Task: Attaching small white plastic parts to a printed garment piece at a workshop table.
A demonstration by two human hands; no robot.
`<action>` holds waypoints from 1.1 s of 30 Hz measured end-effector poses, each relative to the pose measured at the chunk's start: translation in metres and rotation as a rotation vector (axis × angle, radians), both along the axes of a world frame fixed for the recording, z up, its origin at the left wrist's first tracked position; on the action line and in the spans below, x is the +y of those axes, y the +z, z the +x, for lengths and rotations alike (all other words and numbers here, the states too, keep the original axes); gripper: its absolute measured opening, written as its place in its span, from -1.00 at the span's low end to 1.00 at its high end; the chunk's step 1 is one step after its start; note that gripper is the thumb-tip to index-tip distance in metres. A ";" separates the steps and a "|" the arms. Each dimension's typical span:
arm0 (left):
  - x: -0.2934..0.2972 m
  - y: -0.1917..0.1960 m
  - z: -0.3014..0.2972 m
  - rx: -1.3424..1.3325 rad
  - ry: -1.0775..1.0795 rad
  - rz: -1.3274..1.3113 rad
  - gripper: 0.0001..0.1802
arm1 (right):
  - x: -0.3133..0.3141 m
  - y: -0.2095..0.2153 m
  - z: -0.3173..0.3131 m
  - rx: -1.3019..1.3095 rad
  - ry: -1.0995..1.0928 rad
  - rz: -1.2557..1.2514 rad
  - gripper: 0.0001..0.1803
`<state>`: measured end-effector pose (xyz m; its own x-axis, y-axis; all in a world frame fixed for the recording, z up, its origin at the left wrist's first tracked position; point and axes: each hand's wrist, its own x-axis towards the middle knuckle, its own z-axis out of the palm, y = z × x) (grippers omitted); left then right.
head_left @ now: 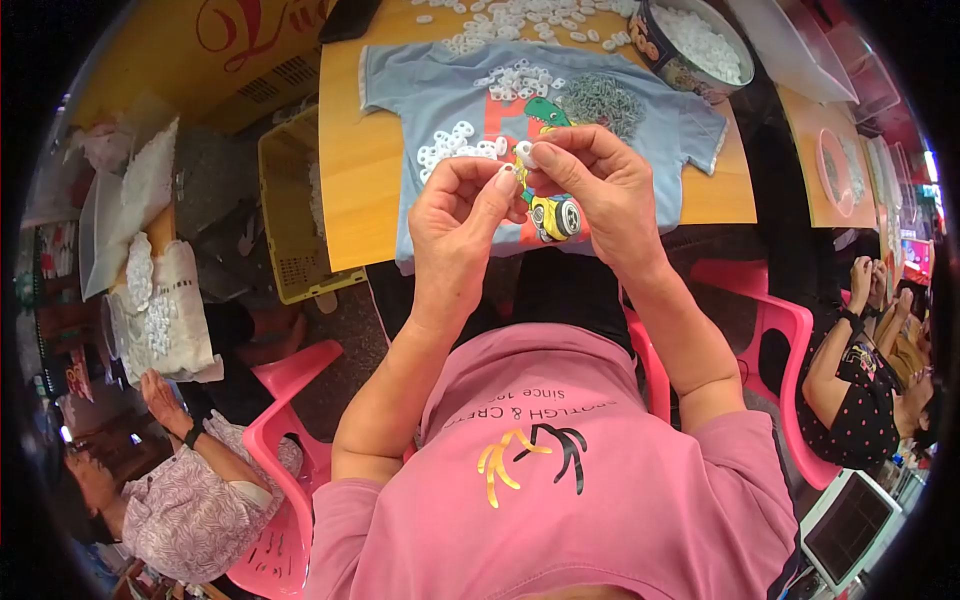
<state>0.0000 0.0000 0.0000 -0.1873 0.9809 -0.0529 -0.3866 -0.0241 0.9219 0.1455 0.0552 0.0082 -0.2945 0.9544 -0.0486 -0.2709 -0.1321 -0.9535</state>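
Over a light blue T-shirt (390, 100) spread on the wooden table, my two hands meet fingertip to fingertip. My right hand (600, 190) pinches a small white plastic piece (525, 153) between thumb and fingers. Close against it, my left hand (455, 220) is also closed in a pinch; whatever its tips hold is too small and covered to name. Just beyond the left fingers lies a pile of white oval pieces with holes (450, 148). Farther off are a second white pile (520, 80) and a heap of small grey metal parts (603, 105).
A round tub (690, 50) full of white pieces stands at the far right of the table (350, 200), with more pieces scattered along the back. A yellow crate (295, 210) is at the left. People sit on both sides near pink chairs (290, 440).
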 end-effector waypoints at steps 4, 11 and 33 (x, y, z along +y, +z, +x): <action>0.000 0.002 0.001 -0.011 0.019 -0.005 -0.87 | -0.003 -0.001 -0.002 -0.063 -0.033 0.073 -0.80; 0.001 0.001 0.001 0.012 0.022 -0.023 -0.87 | -0.003 0.001 -0.001 -0.074 -0.088 0.083 -0.80; 0.003 0.003 0.004 -0.029 0.057 0.022 -0.87 | -0.007 -0.005 -0.006 -0.200 -0.055 0.416 -0.87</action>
<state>0.0040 0.0032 0.0028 -0.2412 0.9697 -0.0380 -0.4110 -0.0667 0.9092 0.1398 0.0480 0.0029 -0.2664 0.9190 0.2908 -0.0720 0.2819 -0.9568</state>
